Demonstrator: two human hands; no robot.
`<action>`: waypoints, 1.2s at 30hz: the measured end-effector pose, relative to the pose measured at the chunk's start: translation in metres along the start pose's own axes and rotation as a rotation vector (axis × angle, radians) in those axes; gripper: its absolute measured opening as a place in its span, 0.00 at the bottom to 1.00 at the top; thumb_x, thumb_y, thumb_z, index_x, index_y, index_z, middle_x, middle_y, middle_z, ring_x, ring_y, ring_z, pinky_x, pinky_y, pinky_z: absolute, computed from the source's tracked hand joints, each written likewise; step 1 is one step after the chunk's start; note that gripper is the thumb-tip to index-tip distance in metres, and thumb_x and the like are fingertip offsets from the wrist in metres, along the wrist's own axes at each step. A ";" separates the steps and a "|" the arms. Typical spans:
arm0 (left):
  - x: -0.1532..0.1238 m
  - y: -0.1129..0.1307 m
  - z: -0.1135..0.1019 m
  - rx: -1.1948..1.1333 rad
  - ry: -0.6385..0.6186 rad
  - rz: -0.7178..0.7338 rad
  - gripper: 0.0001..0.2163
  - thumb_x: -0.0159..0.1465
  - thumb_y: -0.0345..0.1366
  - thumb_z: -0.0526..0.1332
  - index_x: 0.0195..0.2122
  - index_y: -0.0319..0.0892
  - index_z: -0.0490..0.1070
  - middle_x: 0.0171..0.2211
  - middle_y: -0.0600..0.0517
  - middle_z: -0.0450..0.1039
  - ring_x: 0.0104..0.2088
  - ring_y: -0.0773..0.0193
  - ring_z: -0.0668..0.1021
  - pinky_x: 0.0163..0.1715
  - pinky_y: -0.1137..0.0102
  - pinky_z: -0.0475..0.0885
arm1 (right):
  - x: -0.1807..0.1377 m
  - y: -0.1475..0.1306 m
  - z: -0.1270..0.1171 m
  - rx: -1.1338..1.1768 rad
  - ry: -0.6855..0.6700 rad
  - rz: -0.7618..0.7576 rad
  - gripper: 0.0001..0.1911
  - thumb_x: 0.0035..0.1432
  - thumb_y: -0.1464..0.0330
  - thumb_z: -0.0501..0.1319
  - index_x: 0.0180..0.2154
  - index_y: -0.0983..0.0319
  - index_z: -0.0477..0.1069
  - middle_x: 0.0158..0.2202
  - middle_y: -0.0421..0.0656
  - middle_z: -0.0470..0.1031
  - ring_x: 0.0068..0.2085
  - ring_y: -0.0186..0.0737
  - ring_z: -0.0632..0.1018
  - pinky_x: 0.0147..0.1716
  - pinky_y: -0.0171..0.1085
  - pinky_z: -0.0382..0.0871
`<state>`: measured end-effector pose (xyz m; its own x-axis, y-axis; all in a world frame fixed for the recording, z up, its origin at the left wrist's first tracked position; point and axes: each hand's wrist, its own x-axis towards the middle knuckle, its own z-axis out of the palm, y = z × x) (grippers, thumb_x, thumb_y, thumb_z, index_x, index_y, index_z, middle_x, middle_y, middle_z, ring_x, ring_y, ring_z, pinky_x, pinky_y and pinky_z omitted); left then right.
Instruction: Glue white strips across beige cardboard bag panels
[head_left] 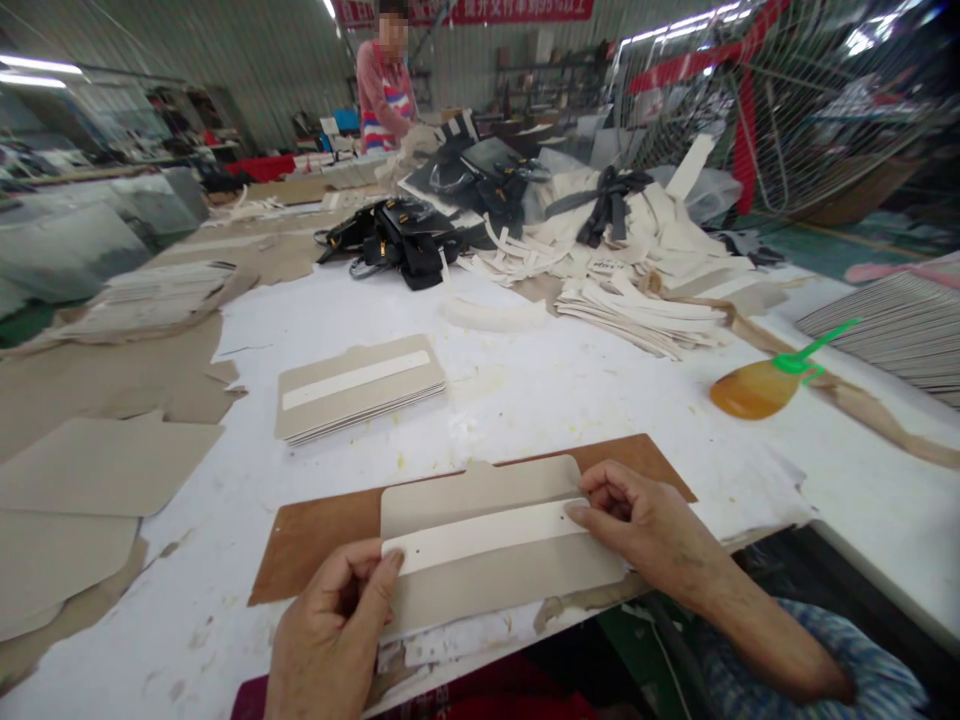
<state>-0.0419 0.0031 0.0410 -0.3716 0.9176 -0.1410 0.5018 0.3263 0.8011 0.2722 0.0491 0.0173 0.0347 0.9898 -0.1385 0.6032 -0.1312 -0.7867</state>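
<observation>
A white strip (487,530) with a small hole near each end lies across a beige panel (510,590) with rounded corners. My left hand (334,620) pinches the strip's left end between thumb and fingers. At the right end, my right hand (630,515) pinches the strip the same way, fingers at the panel's edge. Beneath the panel is a brown board (315,540), partly covered by it, near the table's front edge. Farther back sits a neat stack of beige panels (360,385), the top one bearing a white strip like this one.
A bottle of amber liquid with a green nozzle (757,388) lies at right. Loose beige panels (67,470) cover the left side. Black bags (405,240) and piled beige strips (645,310) fill the back. A large fan (780,120) and a person (382,90) stand beyond.
</observation>
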 end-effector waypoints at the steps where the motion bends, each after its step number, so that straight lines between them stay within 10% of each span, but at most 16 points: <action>1: 0.001 0.000 0.000 0.017 0.006 0.006 0.23 0.60 0.63 0.65 0.41 0.49 0.81 0.27 0.58 0.78 0.29 0.61 0.76 0.33 0.69 0.70 | 0.000 -0.001 0.001 -0.005 0.008 0.005 0.18 0.53 0.48 0.61 0.36 0.54 0.71 0.26 0.39 0.77 0.28 0.46 0.77 0.27 0.41 0.66; 36: 0.009 -0.002 0.005 0.132 0.040 0.105 0.19 0.62 0.60 0.63 0.39 0.51 0.81 0.28 0.59 0.80 0.29 0.60 0.78 0.32 0.70 0.72 | -0.002 -0.008 0.002 -0.094 0.066 -0.024 0.13 0.53 0.54 0.59 0.35 0.55 0.69 0.24 0.37 0.77 0.25 0.44 0.77 0.27 0.41 0.63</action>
<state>-0.0423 0.0116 0.0349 -0.3411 0.9394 -0.0351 0.6371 0.2585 0.7261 0.2656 0.0484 0.0221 0.0703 0.9945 -0.0781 0.6763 -0.1051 -0.7291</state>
